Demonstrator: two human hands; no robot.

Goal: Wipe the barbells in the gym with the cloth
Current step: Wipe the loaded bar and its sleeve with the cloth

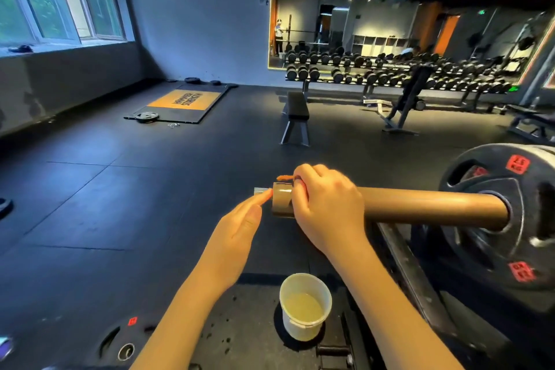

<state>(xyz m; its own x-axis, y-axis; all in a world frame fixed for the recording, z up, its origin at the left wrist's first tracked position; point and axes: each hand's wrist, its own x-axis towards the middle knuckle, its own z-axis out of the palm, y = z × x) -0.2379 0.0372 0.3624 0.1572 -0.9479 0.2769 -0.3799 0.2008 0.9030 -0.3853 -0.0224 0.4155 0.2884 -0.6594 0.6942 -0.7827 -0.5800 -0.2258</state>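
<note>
Recorded left of flat bench (295, 112): orange-centred platform (186, 100), loose plate (146, 116); behind bench: dumbbell rack (375, 76), wall mirror (390, 9); nearer than bench: white cup (303, 306) of yellowish liquid.

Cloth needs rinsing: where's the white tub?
Low centre of the head view, the white tub stands between the forearms, below the end of the barbell sleeve.
</note>
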